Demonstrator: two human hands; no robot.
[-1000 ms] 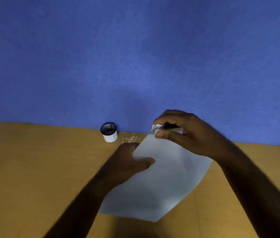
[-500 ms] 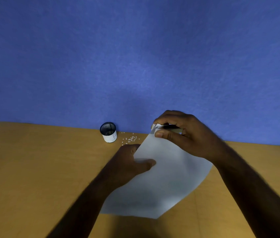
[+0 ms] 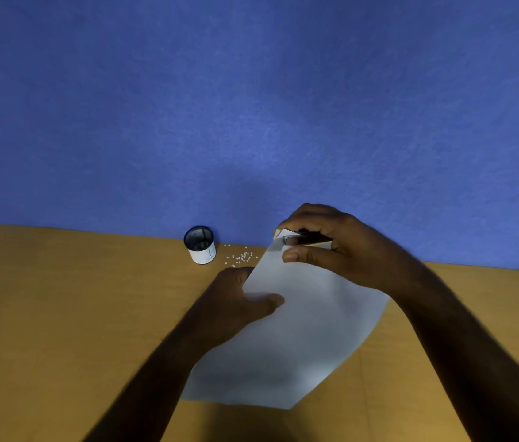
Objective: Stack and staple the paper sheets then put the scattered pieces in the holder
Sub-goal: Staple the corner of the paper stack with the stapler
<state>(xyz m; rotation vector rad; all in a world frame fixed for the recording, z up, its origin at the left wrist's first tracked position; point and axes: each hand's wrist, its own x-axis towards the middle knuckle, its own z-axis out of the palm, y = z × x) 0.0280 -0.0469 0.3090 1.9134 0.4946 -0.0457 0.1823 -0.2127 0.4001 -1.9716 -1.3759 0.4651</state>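
Observation:
White paper sheets (image 3: 290,339) lie stacked on the wooden table (image 3: 60,314), their far corner lifted. My left hand (image 3: 239,301) grips the stack's left edge, thumb on top. My right hand (image 3: 331,247) is closed around a small stapler (image 3: 303,240), whose jaws sit over the paper's far corner. A small round mesh holder (image 3: 200,245) with a white band stands at the back of the table. Several tiny white pieces (image 3: 241,257) lie scattered just right of the holder, close to my left hand's knuckles.
A blue wall (image 3: 252,106) rises right behind the table's far edge. The table's left edge slants in at the far left.
The hands and the paper have hardly shifted. The paper's near edge has crept slightly away from me, and the stapler's front now shows more between my right fingers.

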